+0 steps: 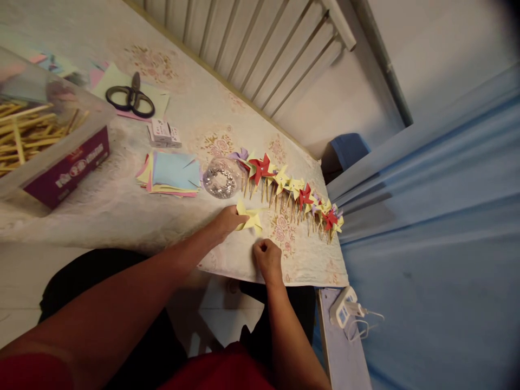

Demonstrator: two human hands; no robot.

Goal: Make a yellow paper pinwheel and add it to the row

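Observation:
My left hand (228, 221) pinches a yellow paper pinwheel (252, 221) by its left side, just above the table. My right hand (268, 260) is curled closed, below and to the right of the pinwheel and apart from it. What its fingers hold, if anything, is hidden. Beyond my left hand stands a round clear container (221, 179) of small shiny metal pieces. A row of finished pinwheels (262, 169) in red, yellow and purple on thin sticks runs from there to the right.
A stack of coloured paper squares (174, 172), small white boxes (163, 132) and black-handled scissors (132, 98) lie to the left. The plastic bin (77, 162) at far left holds many sticks. A power strip (344, 307) sits off the table's right corner, near blue curtains (426, 244).

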